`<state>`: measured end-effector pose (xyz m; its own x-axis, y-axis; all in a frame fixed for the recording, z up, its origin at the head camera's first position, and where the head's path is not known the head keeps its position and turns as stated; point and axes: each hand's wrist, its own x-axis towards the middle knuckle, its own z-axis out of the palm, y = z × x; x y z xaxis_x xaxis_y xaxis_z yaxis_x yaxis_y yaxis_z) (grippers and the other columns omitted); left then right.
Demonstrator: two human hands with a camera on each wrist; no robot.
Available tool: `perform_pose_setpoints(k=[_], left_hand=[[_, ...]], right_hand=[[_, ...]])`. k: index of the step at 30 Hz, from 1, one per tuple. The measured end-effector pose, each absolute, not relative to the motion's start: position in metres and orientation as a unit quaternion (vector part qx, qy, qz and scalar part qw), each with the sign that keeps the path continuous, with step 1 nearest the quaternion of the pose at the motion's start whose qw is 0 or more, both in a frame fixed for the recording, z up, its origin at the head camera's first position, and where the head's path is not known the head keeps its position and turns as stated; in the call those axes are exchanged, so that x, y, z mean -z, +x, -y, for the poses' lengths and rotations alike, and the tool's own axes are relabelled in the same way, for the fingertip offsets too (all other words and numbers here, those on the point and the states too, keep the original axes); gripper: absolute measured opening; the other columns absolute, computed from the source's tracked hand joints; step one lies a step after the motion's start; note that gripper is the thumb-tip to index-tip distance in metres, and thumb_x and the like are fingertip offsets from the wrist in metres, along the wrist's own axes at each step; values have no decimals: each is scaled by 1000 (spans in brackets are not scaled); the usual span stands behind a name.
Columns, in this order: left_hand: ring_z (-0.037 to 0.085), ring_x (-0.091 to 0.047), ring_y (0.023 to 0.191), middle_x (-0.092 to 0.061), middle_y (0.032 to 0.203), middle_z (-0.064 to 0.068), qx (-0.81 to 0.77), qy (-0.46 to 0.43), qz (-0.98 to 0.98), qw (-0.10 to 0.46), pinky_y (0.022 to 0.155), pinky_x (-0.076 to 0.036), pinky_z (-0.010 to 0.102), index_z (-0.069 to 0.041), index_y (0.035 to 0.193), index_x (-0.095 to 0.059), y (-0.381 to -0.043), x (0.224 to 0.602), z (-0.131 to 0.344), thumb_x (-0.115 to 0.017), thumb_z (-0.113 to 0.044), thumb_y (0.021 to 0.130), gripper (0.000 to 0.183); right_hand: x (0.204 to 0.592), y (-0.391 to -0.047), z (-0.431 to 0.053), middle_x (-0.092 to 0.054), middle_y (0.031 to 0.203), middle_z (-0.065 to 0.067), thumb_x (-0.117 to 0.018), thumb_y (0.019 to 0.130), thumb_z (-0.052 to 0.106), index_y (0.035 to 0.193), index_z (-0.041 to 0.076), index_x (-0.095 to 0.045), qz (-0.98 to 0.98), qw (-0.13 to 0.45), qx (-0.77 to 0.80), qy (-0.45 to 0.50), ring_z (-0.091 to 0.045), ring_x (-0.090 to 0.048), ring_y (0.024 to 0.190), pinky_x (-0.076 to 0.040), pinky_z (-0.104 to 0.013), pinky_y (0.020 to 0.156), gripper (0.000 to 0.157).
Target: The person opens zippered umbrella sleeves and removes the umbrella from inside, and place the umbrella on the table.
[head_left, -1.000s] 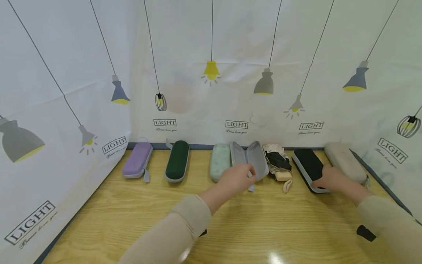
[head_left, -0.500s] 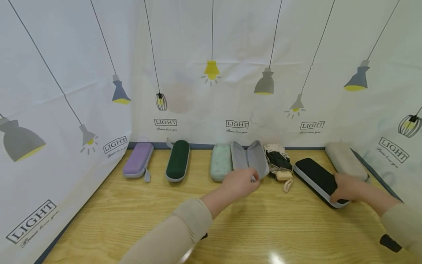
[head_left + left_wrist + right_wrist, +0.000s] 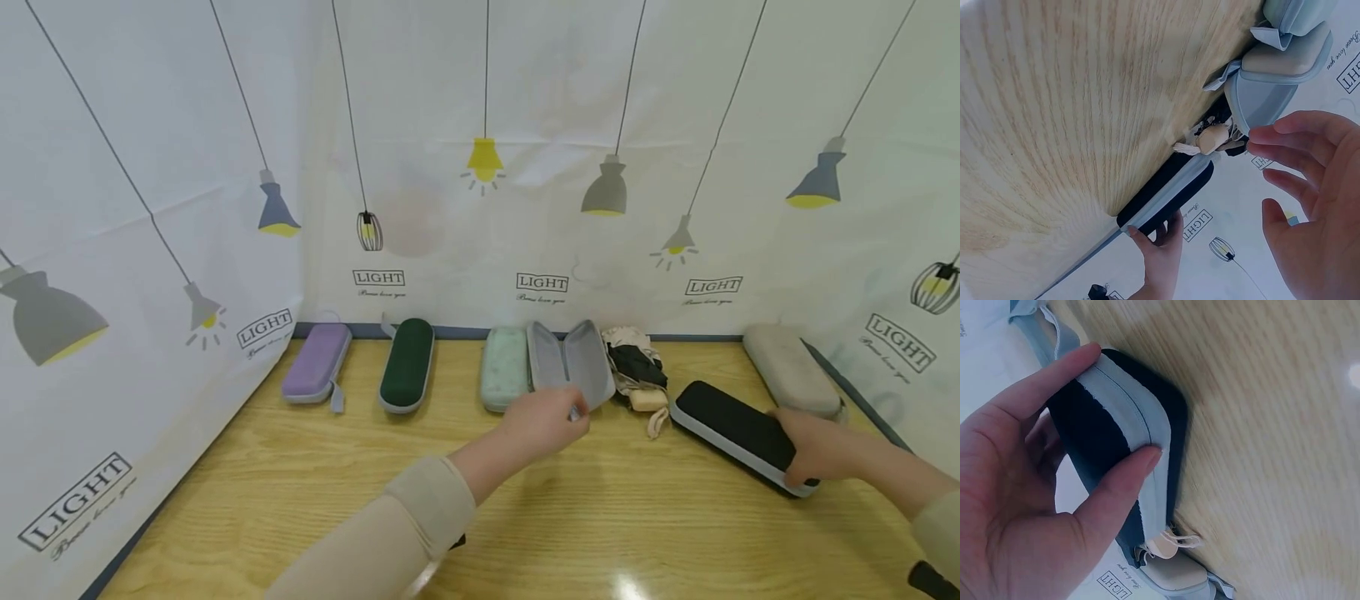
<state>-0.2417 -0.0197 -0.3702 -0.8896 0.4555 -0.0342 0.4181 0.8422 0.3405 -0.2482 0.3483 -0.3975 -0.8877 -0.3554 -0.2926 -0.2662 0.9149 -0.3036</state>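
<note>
My right hand (image 3: 821,450) grips the near right end of a black zip case (image 3: 738,429) with a pale grey zip band. In the right wrist view, thumb and fingers pinch its end across the zip band. The case lies slantwise, its far end beside a bunched beige and black fabric bundle (image 3: 636,367) with a short beige handle and a loop strap. My left hand (image 3: 546,421) hovers in front of an unfolded grey-lined case (image 3: 588,358), covering its lower part. In the left wrist view, its fingers are loosely bent and hold nothing.
A mint zip case (image 3: 504,367) stands left of the unfolded one. Farther left lie a dark green case (image 3: 407,365) and a purple case (image 3: 317,363). A beige case (image 3: 793,371) lies behind my right hand. A printed lamp-pattern sheet (image 3: 420,167) borders the wooden table (image 3: 322,517).
My right hand has drawn the near end of the black case rightward and toward me, turning it more slantwise. My left hand has moved only slightly.
</note>
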Motion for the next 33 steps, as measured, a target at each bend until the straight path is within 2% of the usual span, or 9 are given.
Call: perform_pose_setpoints(k=[3,9,13,22,27,30,33], left_hand=[[7,-46,47,-54,66,-14,-160,227,-959,58,41,-38,25,-25,107,-60,-241,370,18,-48,-35,90,23],[7,-45,47,-54,66,-14,-160,230,-958,64,42,-37,25,-26,107,-59,-238,368,14,-48,-36,90,22],[7,-47,48,-55,66,-13,-170,228,-955,78,43,-38,25,-26,107,-59,-238,371,13,-48,-36,90,22],[4,-55,81,-59,96,-11,-177,266,-939,128,67,-45,24,-27,116,-53,-241,381,11,-58,-43,84,36],[8,-49,106,-49,121,-7,-99,320,-935,117,83,-42,25,-27,126,-46,-240,389,7,-63,-50,77,57],[11,-46,112,-44,126,-6,-71,339,-932,110,89,-40,27,-27,130,-41,-239,393,6,-65,-54,72,69],[11,-48,110,-47,124,-6,-63,341,-932,103,88,-40,27,-26,133,-37,-238,397,6,-67,-55,69,76]], right_hand=[[396,-243,-351,-43,115,-32,-84,54,21,123,-18,-29,-962,170,133,-165,-37,-48,98,-43,-44,73,95],[394,-236,-351,-43,122,-24,-82,51,9,127,-6,-34,-954,189,150,-176,-28,-47,97,-42,-34,69,91],[393,-234,-343,-43,125,-16,-83,50,12,129,0,-37,-948,191,144,-209,-25,-46,103,-43,-33,73,91],[387,-229,-304,-47,124,-7,-83,50,14,127,8,-44,-942,179,150,-239,-27,-45,110,-39,-46,85,87],[387,-231,-285,-47,124,-8,-85,50,17,128,8,-45,-940,198,151,-236,-29,-45,110,-38,-48,85,89],[388,-233,-274,-47,125,-8,-85,49,17,129,8,-44,-938,204,143,-240,-31,-44,111,-38,-49,85,90],[390,-234,-262,-47,125,-8,-86,49,17,129,8,-45,-937,198,133,-254,-31,-44,112,-38,-49,86,90]])
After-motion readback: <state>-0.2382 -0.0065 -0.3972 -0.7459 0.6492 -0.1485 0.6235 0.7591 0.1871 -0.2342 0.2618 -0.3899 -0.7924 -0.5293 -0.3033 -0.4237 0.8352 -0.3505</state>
